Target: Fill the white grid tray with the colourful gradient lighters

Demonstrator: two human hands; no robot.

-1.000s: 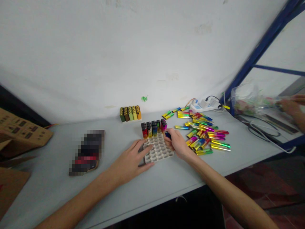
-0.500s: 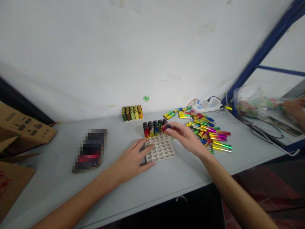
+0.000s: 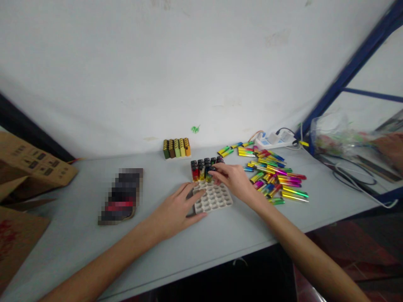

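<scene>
A white tray (image 3: 216, 200) with rows of round holes lies on the table. Upright lighters (image 3: 195, 172) with black tops and coloured bodies fill its far rows. My left hand (image 3: 176, 213) rests at the tray's left side, fingers spread, with the index finger over the holes and the thumb by the near corner. The fingers of my right hand (image 3: 234, 179) pinch a black-topped lighter (image 3: 211, 169) over the tray, right beside the standing ones; its lower part is hard to make out. Loose shiny, multicoloured lighters (image 3: 288, 180) lie in a pile to the right.
Against the wall stands another block of lighters (image 3: 177, 149) in green, brown, yellow and orange. A pixelated dark object (image 3: 121, 197) lies left. Cardboard boxes (image 3: 40, 165) occupy the left edge. A power strip (image 3: 277, 141) sits behind the pile, and another person's hand (image 3: 392, 147) shows far right.
My right hand has moved left with the lighter, from the tray's right side to its far rows. My left hand stays on the tray. The view has shifted slightly.
</scene>
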